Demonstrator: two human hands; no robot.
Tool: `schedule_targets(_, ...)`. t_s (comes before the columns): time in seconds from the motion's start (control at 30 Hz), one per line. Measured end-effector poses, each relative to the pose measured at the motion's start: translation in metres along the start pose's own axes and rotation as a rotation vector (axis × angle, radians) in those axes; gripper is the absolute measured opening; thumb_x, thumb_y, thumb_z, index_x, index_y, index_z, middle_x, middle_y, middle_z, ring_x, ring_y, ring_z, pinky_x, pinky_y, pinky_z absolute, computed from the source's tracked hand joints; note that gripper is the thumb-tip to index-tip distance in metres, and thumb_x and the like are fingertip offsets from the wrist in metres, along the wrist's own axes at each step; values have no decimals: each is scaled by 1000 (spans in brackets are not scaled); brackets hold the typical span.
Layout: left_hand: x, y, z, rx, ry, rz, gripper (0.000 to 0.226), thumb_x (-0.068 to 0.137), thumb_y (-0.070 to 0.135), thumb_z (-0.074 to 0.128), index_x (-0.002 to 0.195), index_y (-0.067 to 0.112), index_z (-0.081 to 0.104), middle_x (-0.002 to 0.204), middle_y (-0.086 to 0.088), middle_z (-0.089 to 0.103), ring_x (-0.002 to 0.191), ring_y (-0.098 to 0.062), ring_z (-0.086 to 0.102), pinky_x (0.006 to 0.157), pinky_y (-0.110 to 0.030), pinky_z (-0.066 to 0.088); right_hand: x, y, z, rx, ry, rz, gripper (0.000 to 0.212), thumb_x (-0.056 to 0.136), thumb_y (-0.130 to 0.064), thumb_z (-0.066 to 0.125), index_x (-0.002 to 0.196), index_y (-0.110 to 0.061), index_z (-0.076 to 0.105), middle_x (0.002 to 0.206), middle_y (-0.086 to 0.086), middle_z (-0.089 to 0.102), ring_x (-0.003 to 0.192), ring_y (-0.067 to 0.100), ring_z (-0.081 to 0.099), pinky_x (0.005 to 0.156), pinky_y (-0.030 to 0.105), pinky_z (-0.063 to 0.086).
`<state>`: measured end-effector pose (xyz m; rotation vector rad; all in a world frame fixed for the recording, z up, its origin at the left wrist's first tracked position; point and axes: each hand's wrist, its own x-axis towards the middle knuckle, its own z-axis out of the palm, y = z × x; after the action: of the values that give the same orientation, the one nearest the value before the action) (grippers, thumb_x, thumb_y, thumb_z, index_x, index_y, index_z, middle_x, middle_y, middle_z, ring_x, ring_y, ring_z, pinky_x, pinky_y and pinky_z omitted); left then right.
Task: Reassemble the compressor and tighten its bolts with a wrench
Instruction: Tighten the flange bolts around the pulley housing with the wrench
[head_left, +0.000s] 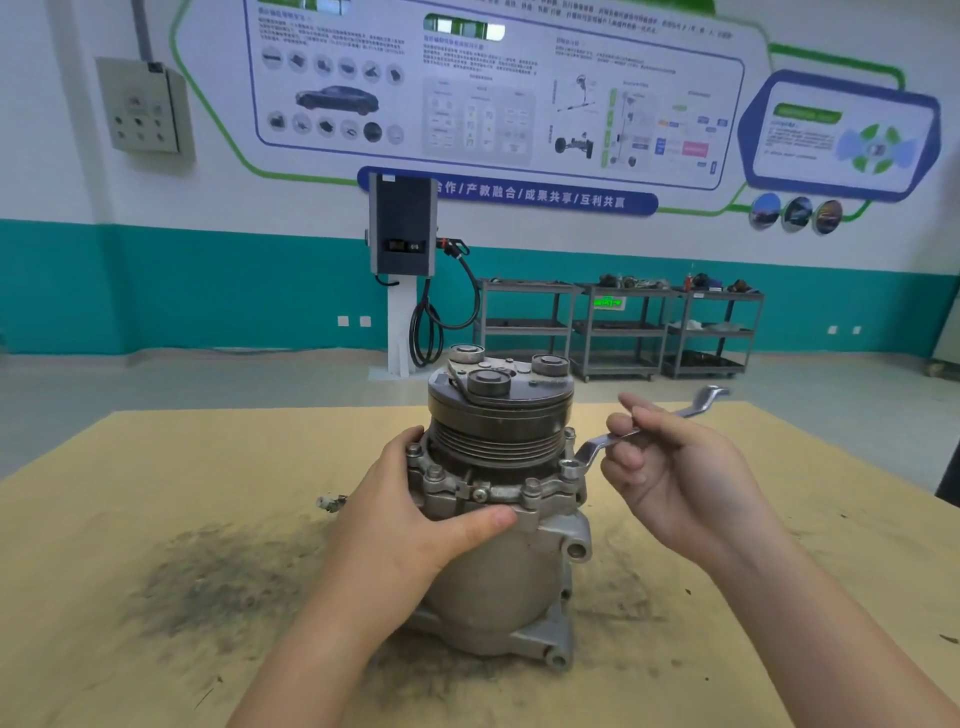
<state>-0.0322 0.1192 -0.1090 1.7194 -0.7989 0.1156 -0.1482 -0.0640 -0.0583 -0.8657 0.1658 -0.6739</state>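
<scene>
Compressor (498, 499) stands upright mid-table, left hand (415, 525) wrapped round it. Right hand (670, 467) only pinches the wrench (623, 436) on a flange bolt (570, 467), so I reckon it slips off under torque.

Dull cast-metal compressor (498, 525), shiny metal wrench (613, 440), matt tan tabletop (156, 467) w/ dark gritty smudges.

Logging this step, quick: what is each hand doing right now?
Left hand: grips the compressor body, steadying it.
Right hand: holds the wrench, whose ring end sits on a bolt at the compressor's flange.
</scene>
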Motion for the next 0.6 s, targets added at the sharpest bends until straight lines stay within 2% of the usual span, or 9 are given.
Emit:
schedule_targets(0.1,0,1,0,10,0,-3,84,24,97,63,101,77,37,108,49,53,101,16,57,83,-19,47,6,-3,-1,0,-93,99,18,85,-5,45,102,-10,45,59,4,51,39,12,39,37,20,32)
schedule_targets(0.17,0,1,0,8,0,-6,84,24,97,63,101,76,37,107,48,55,102,13,57,85,-22,47,6,0,-2,-3,-92,56,9,92,-6,41,98,-11,44,59,3,49,39,12,39,38,20,33)
schedule_targets(0.23,0,1,0,2,-4,-9,86,23,98,61,101,74,37,106,45,57,104,11,57,87,-23,48,-3,8,-4,-8,-57,-106,9,101,-9,35,97,-12,42,61,4,50,40,13,41,40,20,35)
schedule_targets(0.33,-1,2,0,-3,-6,-14,93,22,99,59,107,66,40,107,41,59,105,10,57,87,-22,48,-28,30,-7,-81,-31,-542,8,100,-19,40,94,-16,45,67,6,60,46,18,51,47,20,42)
schedule_targets(0.43,-1,1,0,-9,-7,-23,97,22,99,59,110,62,40,109,39,59,104,10,58,83,-17,46,-46,52,-3,-354,-80,-948,9,102,-30,47,94,-31,51,81,5,68,54,20,63,54,25,49)
schedule_targets(0.5,-1,1,1,-15,-7,-22,96,23,99,60,109,62,41,107,41,58,102,13,56,80,-14,44,-50,60,-1,-557,-133,-1086,9,101,-37,48,97,-37,56,89,-4,69,61,16,67,57,25,52)
schedule_targets(0.6,-2,2,1,-23,-1,-18,107,23,97,62,119,56,40,110,38,59,105,10,57,84,-18,46,-50,56,2,-744,-203,-1127,13,101,-40,49,105,-43,60,93,-9,68,67,13,69,59,25,53)
